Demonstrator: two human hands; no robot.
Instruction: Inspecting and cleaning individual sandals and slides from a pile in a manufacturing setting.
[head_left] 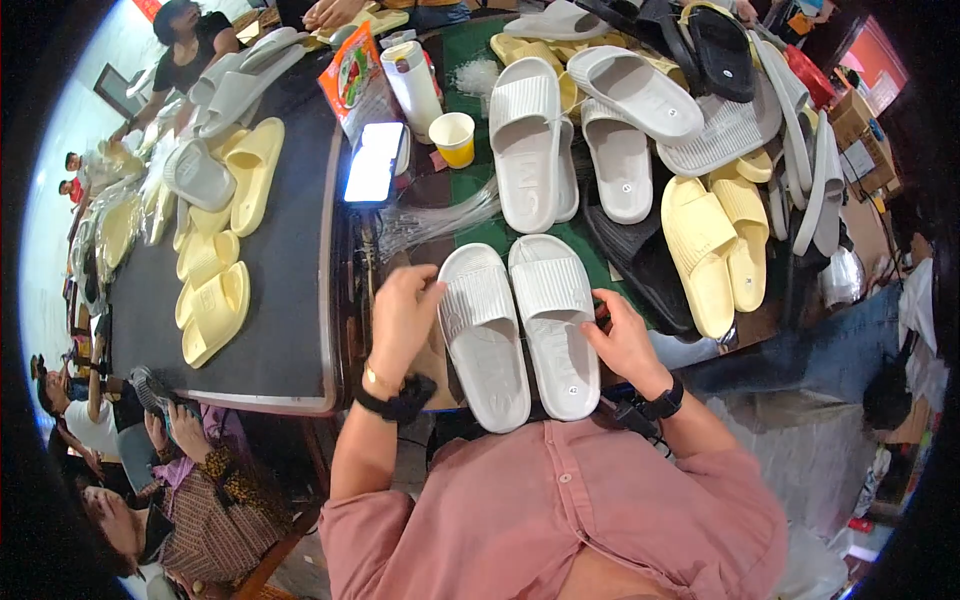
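Two light grey slide sandals lie side by side in front of me, toes away and heels at my shirt: a left grey slide (490, 365) and a right grey slide (568, 365). My left hand (402, 312) is closed, thumb and fingertips together beside the left slide's ribbed strap; anything between them is too small to make out. My right hand (625, 338) closes on the outer edge of the right slide, just below its strap, with the thumb by the footbed. A thin thread seems to show at the straps.
Ahead are more grey slides (525, 150), yellow slides (698, 255) and a black slide (640, 260). A phone (374, 165), yellow cup (455, 143), white bottle (410, 90) and snack bag (355, 85) stand left of them. The dark table (285, 330) holds yellow slides; people sit beyond.
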